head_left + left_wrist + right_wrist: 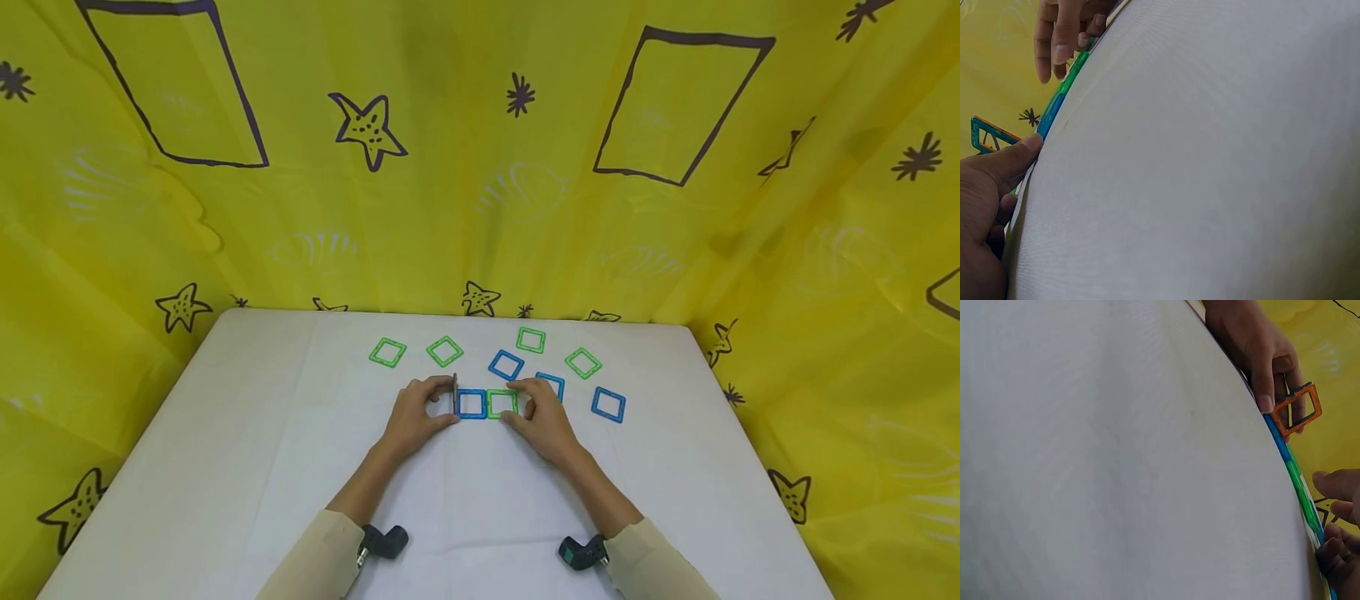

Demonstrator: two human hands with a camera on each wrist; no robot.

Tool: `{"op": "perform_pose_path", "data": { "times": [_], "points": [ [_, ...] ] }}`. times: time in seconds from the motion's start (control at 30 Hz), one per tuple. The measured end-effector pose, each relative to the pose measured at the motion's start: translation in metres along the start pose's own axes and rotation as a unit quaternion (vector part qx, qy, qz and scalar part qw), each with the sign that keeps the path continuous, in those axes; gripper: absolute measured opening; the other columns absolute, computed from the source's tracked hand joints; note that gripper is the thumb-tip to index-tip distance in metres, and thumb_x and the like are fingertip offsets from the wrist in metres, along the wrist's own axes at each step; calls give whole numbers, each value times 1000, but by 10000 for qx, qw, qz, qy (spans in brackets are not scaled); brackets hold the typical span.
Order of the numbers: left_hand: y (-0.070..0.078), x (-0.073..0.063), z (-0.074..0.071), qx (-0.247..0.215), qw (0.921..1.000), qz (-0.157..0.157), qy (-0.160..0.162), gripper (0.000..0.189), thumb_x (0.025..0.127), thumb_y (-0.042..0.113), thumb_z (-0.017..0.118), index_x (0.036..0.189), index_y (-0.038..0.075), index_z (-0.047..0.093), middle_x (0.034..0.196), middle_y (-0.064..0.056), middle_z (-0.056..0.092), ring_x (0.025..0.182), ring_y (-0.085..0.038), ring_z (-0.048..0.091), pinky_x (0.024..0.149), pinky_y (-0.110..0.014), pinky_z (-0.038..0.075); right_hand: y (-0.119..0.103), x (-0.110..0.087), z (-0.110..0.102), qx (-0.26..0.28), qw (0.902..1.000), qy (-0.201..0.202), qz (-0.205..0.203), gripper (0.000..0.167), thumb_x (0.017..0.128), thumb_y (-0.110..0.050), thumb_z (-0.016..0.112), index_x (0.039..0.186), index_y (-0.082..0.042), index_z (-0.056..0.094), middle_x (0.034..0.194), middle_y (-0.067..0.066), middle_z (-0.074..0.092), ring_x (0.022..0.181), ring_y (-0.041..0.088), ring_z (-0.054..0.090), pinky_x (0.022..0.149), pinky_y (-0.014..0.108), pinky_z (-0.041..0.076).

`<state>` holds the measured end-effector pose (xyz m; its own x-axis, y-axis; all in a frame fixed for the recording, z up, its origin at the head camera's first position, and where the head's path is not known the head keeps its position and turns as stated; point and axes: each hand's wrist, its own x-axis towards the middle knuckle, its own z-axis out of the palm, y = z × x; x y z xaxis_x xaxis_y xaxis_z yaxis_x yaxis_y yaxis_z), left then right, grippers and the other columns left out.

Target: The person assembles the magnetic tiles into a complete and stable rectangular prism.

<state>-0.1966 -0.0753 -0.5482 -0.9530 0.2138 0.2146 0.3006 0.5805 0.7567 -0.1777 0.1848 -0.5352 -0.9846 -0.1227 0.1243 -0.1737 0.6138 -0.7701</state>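
Thumb and forefinger of my left hand [411, 421], bent toward each other, pinch an orange tile [1317, 400] that stands on edge near the centre of the frame. From the head it shows only as a thin dark strip; toward the upper right of the right wrist view its hollow square comes clear. At its foot, by my thumb, a blue tile [472, 417] lies flat, and a green tile [495, 416] lies flat to the right of that, the two edge to edge in a row at mid-frame.

My right hand [546, 427] is at the right end of that row, thumb and forefinger parted and curved about the green tile. My wrist views catch it at a low slant, so I can't tell whether I really have hold of it.

Four loose green tiles [382, 363] and three loose blue tiles [607, 417] lie scattered across the centre and right of centre; one of the blue ones is partly hidden by my right hand. All of them lie on a white table [487, 508]. My sleeves [318, 554] come in from the bottom edge, a dark device [386, 542] at each wrist, and a yellow curtain [450, 208] with dark starfish drawings fills the top and both sides.
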Motion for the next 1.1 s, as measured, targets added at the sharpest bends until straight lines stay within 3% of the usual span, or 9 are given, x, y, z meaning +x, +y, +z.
{"op": "perform_pose_path", "data": {
  "times": [0.17, 0.27, 0.43, 0.57, 0.83, 1.1],
  "points": [
    [1, 0, -1, -5, 10000, -25, 4, 64, 78, 15, 95, 137, 12, 69, 105, -1, 69, 89, -18, 50, 80, -38, 42, 1, 0, -5, 427, 9985, 320, -143, 44, 89, -9, 86, 130, -8, 71, 106, 7, 60, 80, 19, 53, 70, 28, 45],
    [1, -1, -1, 5, 10000, -19, 22, 63, 78, 15, 95, 136, 12, 69, 104, -1, 69, 89, -18, 51, 79, -39, 43, 3, 2, -10, 350, 9983, 441, -131, 41, 89, -10, 86, 128, -8, 72, 102, 7, 60, 87, 21, 54, 74, 30, 47],
    [1, -1, 0, 20, 10000, 13, 39, 63, 78, 16, 95, 135, 12, 69, 105, -1, 69, 90, -19, 51, 80, -39, 43, 6, 4, -19, -153, 9987, 485, 93, 46, 89, -20, 88, 131, -12, 72, 126, 7, 63, 113, 26, 54, 94, 42, 48],
    [1, -1, -1, 41, 10000, -22, 41, 63, 78, 16, 95, 135, 12, 70, 104, -1, 68, 90, -19, 52, 81, -40, 44, 9, 6, -27, -479, 9968, 607, 212, 53, 86, -25, 90, 134, -11, 71, 139, 11, 58, 132, 33, 46, 109, 53, 40],
    [1, -3, 0, 15, 10000, -77, 51, 62, 78, 16, 95, 135, 12, 70, 106, -1, 69, 92, -19, 53, 82, -41, 43, 22, 14, -37, -1166, 9900, 685, 411, 61, 86, -30, 90, 138, -6, 68, 140, 17, 56, 130, 36, 42, 107, 54, 39],
    [2, -3, -1, 40, 10000, -4, 54, 63, 79, 16, 95, 136, 11, 69, 110, -2, 71, 92, -20, 53, 83, -41, 44, 29, 16, -40, -1437, 9868, 645, 390, 64, 86, -32, 89, 139, -4, 67, 140, 19, 55, 128, 38, 42, 106, 57, 36]
  ]
}}
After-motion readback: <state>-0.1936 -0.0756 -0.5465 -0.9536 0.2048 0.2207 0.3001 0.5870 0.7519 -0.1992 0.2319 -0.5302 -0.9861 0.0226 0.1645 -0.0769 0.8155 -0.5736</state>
